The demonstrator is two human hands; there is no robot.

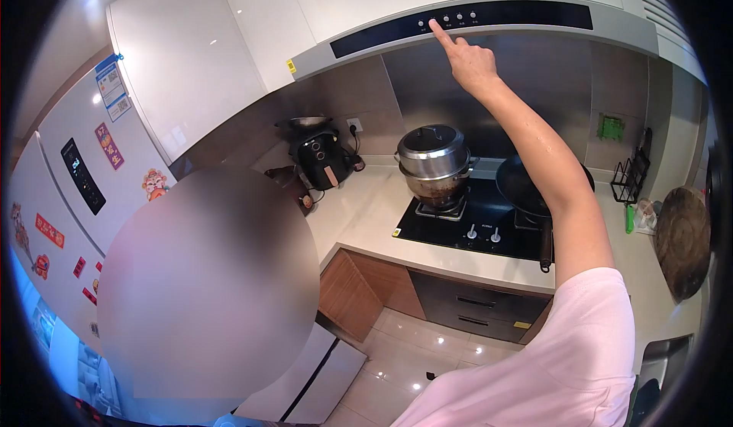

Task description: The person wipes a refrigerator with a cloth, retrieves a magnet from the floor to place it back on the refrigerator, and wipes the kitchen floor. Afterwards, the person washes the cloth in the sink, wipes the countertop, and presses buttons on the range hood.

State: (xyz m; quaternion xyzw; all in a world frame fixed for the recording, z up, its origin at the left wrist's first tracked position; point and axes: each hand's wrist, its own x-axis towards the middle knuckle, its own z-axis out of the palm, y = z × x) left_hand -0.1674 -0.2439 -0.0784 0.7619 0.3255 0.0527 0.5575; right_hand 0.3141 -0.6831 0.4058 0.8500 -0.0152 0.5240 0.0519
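Note:
My right hand (469, 62) is raised to the range hood (527, 16), its index finger stretched out and the other fingers curled. The fingertip touches the dark control strip at one of the round buttons (447, 19), and the hand holds nothing. Below stands a lidded steamer pot (434, 156) on the left burner of the black gas stove (458, 225). A dark wok (523, 186), partly hidden behind my forearm, sits on the right burner. My left hand is out of view.
A black air fryer (321, 160) stands in the counter corner. At right are a round wooden chopping board (682, 244), a wire rack (630, 179) and a sink (664, 358). A fridge (130, 152) stands at left, and a large blurred patch hides the lower left.

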